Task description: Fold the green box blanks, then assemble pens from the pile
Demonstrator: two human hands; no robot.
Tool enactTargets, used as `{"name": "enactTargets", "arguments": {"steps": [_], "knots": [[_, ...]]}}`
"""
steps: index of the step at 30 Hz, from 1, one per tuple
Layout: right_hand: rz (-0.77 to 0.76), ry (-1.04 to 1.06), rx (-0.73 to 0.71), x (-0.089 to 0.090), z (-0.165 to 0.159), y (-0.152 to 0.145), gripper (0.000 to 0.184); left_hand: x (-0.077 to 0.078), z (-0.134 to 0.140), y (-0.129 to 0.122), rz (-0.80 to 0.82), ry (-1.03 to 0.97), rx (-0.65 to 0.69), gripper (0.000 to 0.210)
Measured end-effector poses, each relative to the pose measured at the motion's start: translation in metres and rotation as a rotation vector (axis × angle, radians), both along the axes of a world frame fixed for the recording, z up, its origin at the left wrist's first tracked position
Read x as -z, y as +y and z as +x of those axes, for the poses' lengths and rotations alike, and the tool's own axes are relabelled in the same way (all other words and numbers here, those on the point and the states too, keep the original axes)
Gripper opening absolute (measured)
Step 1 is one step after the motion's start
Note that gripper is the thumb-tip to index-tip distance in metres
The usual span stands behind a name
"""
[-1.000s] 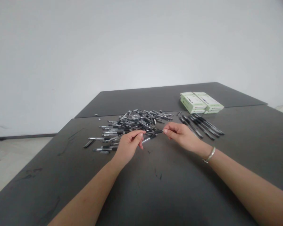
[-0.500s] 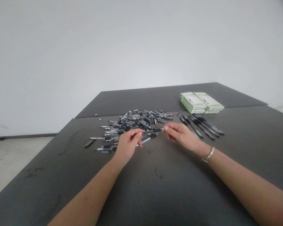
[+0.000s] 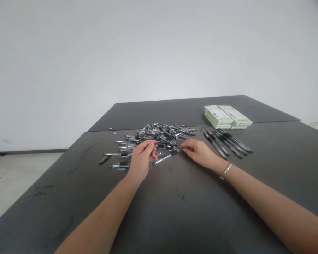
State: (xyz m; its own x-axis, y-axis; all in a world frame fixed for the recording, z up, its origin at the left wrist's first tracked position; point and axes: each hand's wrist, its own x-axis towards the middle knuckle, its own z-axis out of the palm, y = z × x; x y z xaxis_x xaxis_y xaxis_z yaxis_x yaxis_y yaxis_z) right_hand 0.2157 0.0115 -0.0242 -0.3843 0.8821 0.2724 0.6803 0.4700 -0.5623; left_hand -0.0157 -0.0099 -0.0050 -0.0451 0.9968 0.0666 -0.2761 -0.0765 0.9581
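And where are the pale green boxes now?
In the head view, the boxes stand on the dark table, right of centre, beyond the smaller group of pens.

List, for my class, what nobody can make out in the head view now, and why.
All in the head view:
- One end of the raised pen: hidden by the left hand.
- What the right hand pinches, if anything: too small and blurred.
- Lower pens in the pile: covered by others.
- Print on the green-and-white boxes: too small, blurred.
- Left forearm: cut off by the bottom edge.
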Motion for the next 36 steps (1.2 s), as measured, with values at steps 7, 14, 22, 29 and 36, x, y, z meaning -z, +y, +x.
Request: {"name": "enactTargets", "arguments": {"steps": [7,14,22,29,36], "knots": [[0.129,-0.15,-0.109,-0.012,-0.029,0.01,0.025,0.0,0.0,0.001,0.017,-0.029,-0.016,0.022],[0.098,-0.313,-0.026,-0.014,-0.051,0.027,0.022,0.0,-0.001,0.001,0.016,-0.032,-0.019,0.024],[0.081,-0.309,0.019,-0.02,-0.038,0.025,0.021,0.0,-0.001,0.001,0.021,-0.038,-0.013,0.025],[-0.026,-0.429,0.258,-0.024,0.031,0.024,0.023,0.002,-0.001,0.001,0.027,0.006,0.005,0.024],[-0.11,-0.457,0.243,-0.012,0.053,0.014,0.021,0.003,-0.001,0.001,0.023,0.024,0.014,0.023]]}}
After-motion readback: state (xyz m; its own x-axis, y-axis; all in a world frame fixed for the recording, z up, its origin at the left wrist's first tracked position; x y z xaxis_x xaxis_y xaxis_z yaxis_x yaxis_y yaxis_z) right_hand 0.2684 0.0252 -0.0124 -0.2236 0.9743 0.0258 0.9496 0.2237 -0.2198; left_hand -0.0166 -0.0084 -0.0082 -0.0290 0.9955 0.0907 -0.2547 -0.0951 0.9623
